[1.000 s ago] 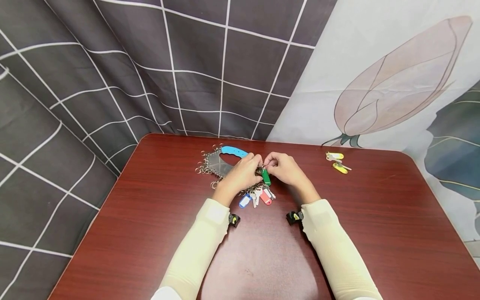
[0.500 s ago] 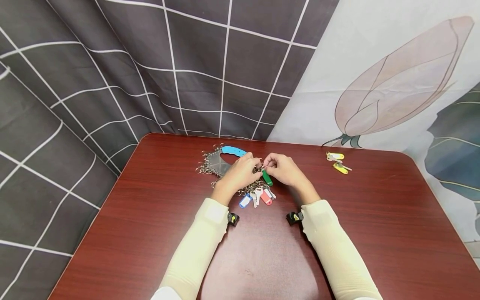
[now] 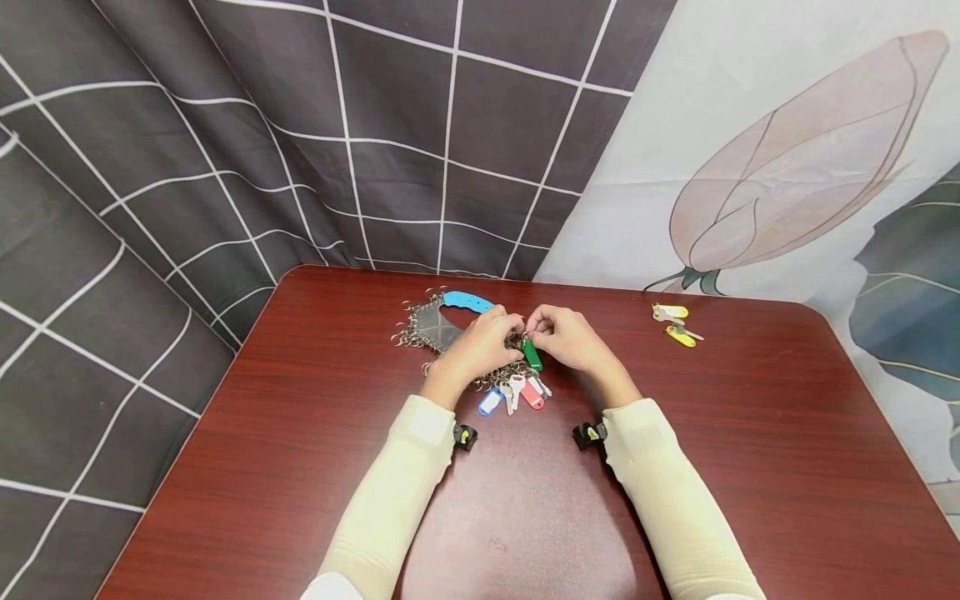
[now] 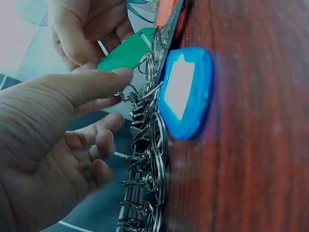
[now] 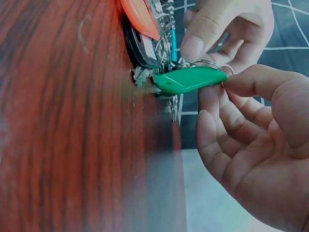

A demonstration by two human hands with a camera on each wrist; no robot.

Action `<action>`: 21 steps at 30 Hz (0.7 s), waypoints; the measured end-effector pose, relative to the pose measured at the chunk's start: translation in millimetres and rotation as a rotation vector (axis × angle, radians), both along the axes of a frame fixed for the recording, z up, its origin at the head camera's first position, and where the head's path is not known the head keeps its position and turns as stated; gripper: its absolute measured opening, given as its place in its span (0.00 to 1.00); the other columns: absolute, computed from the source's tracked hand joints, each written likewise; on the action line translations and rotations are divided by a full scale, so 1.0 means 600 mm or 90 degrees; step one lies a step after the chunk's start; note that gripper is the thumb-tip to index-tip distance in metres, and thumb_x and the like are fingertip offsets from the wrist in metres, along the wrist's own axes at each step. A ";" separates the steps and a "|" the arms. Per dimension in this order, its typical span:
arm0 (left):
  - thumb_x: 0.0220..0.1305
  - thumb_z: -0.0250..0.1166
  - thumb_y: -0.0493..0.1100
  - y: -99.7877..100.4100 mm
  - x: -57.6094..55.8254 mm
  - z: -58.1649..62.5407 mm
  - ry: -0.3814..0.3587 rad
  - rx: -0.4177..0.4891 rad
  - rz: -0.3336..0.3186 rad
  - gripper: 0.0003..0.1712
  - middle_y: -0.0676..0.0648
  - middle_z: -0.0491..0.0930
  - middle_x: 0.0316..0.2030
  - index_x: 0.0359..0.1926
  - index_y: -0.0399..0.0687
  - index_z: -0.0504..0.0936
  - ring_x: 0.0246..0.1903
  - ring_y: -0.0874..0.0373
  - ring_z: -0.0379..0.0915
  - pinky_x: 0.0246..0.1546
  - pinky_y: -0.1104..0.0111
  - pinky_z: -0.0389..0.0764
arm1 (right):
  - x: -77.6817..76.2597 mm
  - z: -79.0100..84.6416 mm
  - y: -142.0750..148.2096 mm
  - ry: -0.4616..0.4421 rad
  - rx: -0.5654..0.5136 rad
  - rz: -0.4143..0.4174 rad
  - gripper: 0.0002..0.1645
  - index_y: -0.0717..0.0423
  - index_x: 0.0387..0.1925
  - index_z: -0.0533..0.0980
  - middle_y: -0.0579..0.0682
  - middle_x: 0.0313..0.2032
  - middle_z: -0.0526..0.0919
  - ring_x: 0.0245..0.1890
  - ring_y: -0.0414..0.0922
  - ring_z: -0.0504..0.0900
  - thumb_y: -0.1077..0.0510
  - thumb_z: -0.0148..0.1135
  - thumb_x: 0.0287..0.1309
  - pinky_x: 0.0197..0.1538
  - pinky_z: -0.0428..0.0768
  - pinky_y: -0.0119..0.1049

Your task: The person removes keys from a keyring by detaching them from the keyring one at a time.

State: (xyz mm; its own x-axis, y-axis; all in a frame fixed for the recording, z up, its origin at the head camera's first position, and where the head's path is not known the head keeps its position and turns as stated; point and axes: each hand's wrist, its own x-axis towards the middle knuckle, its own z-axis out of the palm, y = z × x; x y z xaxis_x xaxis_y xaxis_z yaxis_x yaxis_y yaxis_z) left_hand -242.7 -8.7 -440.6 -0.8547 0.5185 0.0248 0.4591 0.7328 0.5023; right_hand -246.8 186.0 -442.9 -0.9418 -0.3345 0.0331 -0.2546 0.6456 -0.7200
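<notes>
In the head view a grey plate with a blue handle lies on the table, its edge hung with several small metal clasps and rings. My left hand reaches over it, thumb and forefinger pinching a small metal clasp at the edge. My right hand pinches the split ring of a green key tag between thumb and forefinger. The green tag hangs right beside the clasps. The left hand covers part of the plate.
A blue key tag, a red key tag and silver keys lie at the plate's near edge. Two yellow key tags with keys lie at the back right of the brown table. A curtain hangs behind.
Both hands stay at nearly the same place. The green key tag swings slightly between frames, and the left wrist shifts a little to the left.
</notes>
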 end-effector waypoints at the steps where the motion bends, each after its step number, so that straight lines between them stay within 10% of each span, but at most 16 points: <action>1: 0.63 0.75 0.46 0.000 0.000 0.000 -0.004 -0.001 0.005 0.15 0.47 0.74 0.43 0.47 0.48 0.83 0.41 0.55 0.72 0.43 0.65 0.79 | 0.000 0.000 0.000 0.000 -0.001 -0.001 0.03 0.57 0.36 0.80 0.52 0.33 0.85 0.35 0.45 0.81 0.63 0.63 0.60 0.41 0.77 0.35; 21: 0.61 0.70 0.30 0.000 -0.002 0.000 -0.012 0.061 -0.001 0.15 0.46 0.73 0.40 0.42 0.46 0.74 0.43 0.54 0.71 0.43 0.65 0.76 | 0.002 0.002 -0.004 -0.011 -0.003 0.026 0.03 0.57 0.36 0.81 0.51 0.31 0.86 0.33 0.43 0.81 0.61 0.65 0.62 0.41 0.78 0.36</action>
